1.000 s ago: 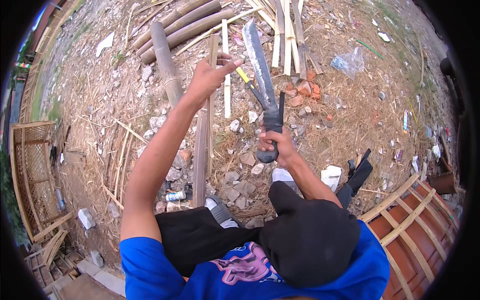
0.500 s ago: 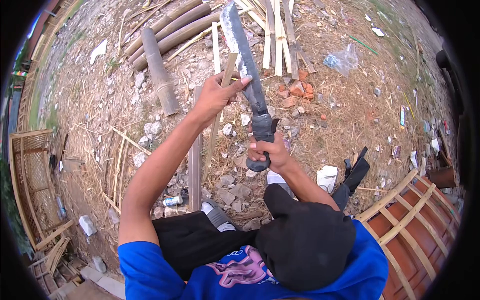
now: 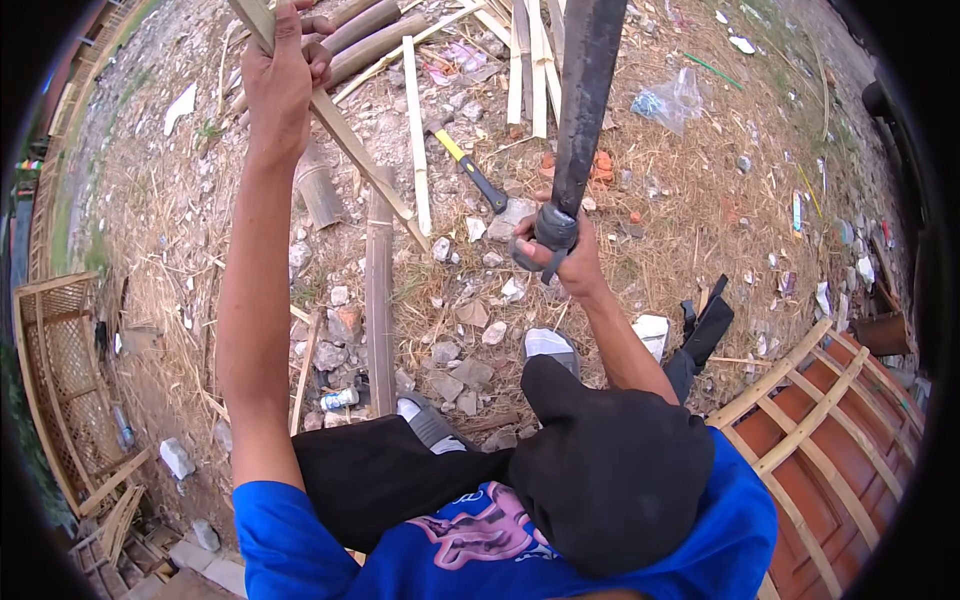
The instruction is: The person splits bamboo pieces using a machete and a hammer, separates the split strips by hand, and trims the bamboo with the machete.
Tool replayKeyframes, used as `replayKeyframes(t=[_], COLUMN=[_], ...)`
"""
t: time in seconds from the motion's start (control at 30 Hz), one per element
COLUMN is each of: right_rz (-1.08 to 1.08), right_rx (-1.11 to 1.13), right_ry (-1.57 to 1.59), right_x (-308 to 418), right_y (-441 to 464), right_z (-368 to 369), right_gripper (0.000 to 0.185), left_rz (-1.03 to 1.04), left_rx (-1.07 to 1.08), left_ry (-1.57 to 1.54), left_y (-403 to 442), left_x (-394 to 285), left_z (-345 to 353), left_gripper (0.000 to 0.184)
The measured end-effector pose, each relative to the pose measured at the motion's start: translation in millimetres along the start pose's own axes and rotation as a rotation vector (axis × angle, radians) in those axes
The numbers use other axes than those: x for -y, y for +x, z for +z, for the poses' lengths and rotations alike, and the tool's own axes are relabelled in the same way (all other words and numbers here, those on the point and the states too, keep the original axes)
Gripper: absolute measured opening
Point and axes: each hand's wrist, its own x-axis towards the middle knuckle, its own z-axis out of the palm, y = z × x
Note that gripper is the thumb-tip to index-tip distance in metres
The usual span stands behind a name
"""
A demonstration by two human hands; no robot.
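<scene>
My left hand [image 3: 282, 80] is raised at the upper left, fingers wrapped round a long thin bamboo strip [image 3: 355, 150]. The strip slants down to the right, and its upper end runs out of view. In my right hand [image 3: 572, 258] is the dark handle of a machete [image 3: 584, 105]. Its broad dark blade points up, apart from the strip, with its tip past the top edge. Between the two hands, a hammer [image 3: 468, 170] with a yellow and black handle lies on the ground.
Bamboo poles [image 3: 375, 50] and split pale strips [image 3: 417, 130] lie ahead. A split length of bamboo [image 3: 379, 300] lies by my foot. Stones [image 3: 470, 375], a plastic bag [image 3: 668, 105] and a small can [image 3: 339, 399] are scattered around. A wooden lattice [image 3: 800, 430] stands at right.
My left hand has moved up and left with the bamboo strip, away from the blade. The machete has shifted right and up in my right hand. The hammer has come into view.
</scene>
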Motion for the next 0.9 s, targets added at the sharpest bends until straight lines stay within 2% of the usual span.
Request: replayKeyframes(t=[0.07, 0.13, 0.27, 0.3, 0.43, 0.57, 0.67, 0.7, 0.77, 0.8, 0.9], right_rz=[0.002, -0.047, -0.108, -0.140, -0.177, -0.216, -0.037, -0.033, -0.199, -0.261, -0.461], right_rx=[-0.077, -0.154, -0.303, -0.308, -0.260, -0.268, -0.278, -0.297, -0.310, -0.294, -0.192], right_ry=[-0.069, -0.168, -0.340, -0.319, -0.093, -0.143, -0.382, -0.304, -0.221, -0.072, 0.026], right_x=[-3, -39, -70, -71, -44, -80, -111, -101, -74, -38, 24], right_y=[9, 16, 19, 21, 45, 62, 61, 66, 85, 93, 119], right_z=[-22, -55, -94, -90, -49, -40, -59, -52, -46, -30, -18], right_gripper=[0.049, 0.043, 0.036, 0.036, 0.034, 0.029, 0.027, 0.027, 0.029, 0.029, 0.035], left_rz=[0.030, 0.046, 0.026, -0.125, -0.384, -0.385, -0.489, -0.488, -0.494, -0.508, -0.560], left_rx=[-0.024, -0.024, -0.043, -0.107, -0.006, 0.037, 0.041, 0.022, 0.051, 0.068, 0.088], left_ry=[0.041, 0.054, 0.301, 0.306, 0.441, 0.679, 0.646, 0.653, 0.675, 0.689, 0.730], left_y=[0, -1, -2, -7, -18, -37, -63, -69, -82, -86, -106], left_x=[3, 10, 50, 48, 61, 64, 26, 21, 13, 11, 6], left_z=[-3, -3, -20, -18, -30, -64, -66, -71, -85, -93, -109], left_gripper=[0.038, 0.038, 0.041, 0.064, 0.081, 0.080, 0.074, 0.068, 0.066, 0.065, 0.059])
